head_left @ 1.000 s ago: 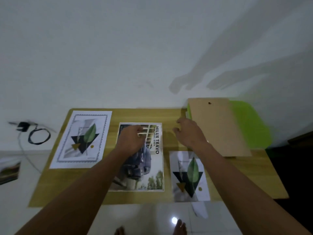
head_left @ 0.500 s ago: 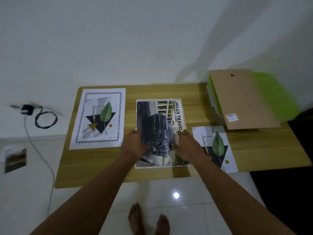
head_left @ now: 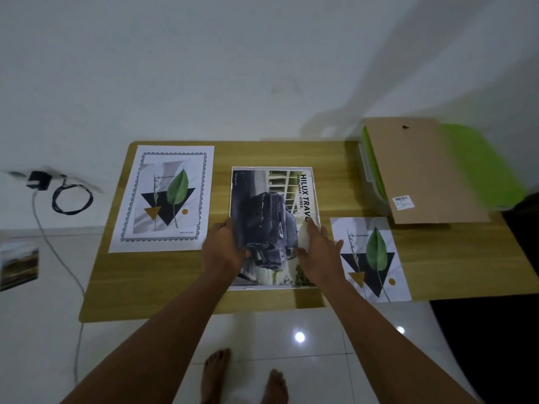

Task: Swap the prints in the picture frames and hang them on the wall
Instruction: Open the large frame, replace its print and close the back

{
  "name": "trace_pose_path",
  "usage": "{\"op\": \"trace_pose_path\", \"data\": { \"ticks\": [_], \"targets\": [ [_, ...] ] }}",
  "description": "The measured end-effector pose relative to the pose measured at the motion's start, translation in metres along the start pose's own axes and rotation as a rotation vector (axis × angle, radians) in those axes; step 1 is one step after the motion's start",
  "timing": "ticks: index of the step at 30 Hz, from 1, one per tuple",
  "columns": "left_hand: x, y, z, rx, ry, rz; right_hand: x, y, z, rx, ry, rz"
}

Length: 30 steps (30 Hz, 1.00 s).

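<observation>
A car print [head_left: 272,199] with a thin white border lies in the middle of the wooden table [head_left: 455,266]. My left hand [head_left: 224,249] grips its left edge, thumb on top of the picture. My right hand [head_left: 318,252] rests over its right edge with the fingers fairly straight. A large leaf print [head_left: 163,196] with a patterned border lies flat to the left. A smaller leaf print [head_left: 372,258] lies to the right, at the table's front edge. A brown backing board [head_left: 423,173] leans across a green-lidded box [head_left: 478,167] at the back right.
A white wall [head_left: 262,68] rises straight behind the table. A black charger and coiled cable [head_left: 67,196] lie on the tiled floor at the left, beside a small picture [head_left: 17,263]. My bare feet [head_left: 242,374] stand just in front of the table.
Both hands have come back from the far end of the car print to its left and right sides. The view has tipped down, showing more floor.
</observation>
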<state>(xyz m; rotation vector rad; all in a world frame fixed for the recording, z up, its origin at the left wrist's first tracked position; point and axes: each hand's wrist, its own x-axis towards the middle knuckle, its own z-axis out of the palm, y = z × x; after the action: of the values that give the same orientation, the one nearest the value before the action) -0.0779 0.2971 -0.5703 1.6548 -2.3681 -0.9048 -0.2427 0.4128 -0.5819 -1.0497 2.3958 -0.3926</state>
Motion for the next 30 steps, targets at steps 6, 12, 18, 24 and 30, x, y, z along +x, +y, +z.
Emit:
{"op": "trace_pose_path", "data": {
  "ticks": [6, 12, 18, 24, 30],
  "targets": [
    [0.004, -0.007, 0.001, 0.003, -0.011, 0.013, 0.000, -0.002, 0.001, 0.069, 0.041, 0.006],
    [0.005, -0.010, -0.002, 0.008, 0.006, 0.019, -0.006, -0.007, 0.004, 0.186, 0.091, -0.009],
    [0.006, -0.007, -0.002, -0.022, -0.011, 0.014, -0.007, -0.015, -0.007, 0.435, 0.203, 0.023],
    [0.007, -0.006, -0.004, -0.052, -0.015, 0.000, 0.007, -0.022, -0.027, 0.774, 0.177, 0.157],
    [0.013, -0.004, -0.008, -0.086, -0.032, -0.081, 0.014, -0.023, -0.029, 0.799, 0.093, 0.101]
  ]
}}
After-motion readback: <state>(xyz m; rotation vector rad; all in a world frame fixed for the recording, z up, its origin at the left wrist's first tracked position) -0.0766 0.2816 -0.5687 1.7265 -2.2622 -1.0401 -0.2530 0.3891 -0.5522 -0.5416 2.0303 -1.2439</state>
